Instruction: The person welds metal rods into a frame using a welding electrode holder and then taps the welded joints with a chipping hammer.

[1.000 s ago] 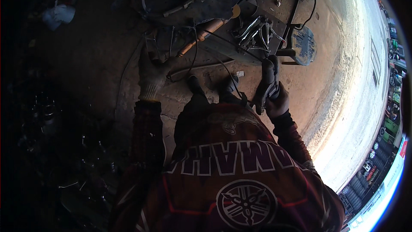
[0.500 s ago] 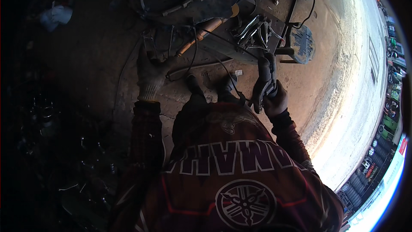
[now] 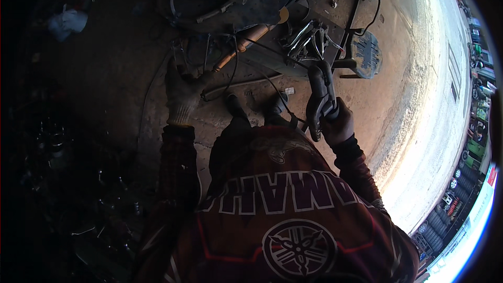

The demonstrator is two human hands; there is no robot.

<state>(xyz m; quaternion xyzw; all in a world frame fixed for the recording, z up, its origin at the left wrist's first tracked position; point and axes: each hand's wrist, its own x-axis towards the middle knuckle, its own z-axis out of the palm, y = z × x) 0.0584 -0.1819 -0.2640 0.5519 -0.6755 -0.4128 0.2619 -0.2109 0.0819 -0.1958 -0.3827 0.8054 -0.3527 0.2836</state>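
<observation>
Wearing a knitted cloth glove, pale and matt, on the left hand (image 3: pixel 181 94); gripping with the gloved right hand (image 3: pixel 338 123) a dark tool (image 3: pixel 319 99) of dull metal (faintly glinting). Lying at twelve o'clock: shiny chrome rods (image 3: pixel 306 36), a coppery pipe (image 3: pixel 243 44). Showing rough, dusty concrete floor (image 3: pixel 387 94).

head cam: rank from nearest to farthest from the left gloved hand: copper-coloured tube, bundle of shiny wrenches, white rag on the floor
From the left gloved hand:
1. copper-coloured tube, just up and to its right
2. bundle of shiny wrenches, farther right, past the tube
3. white rag, far upper left on the dark floor
The last two are close; the rag looks slightly farther.
</observation>
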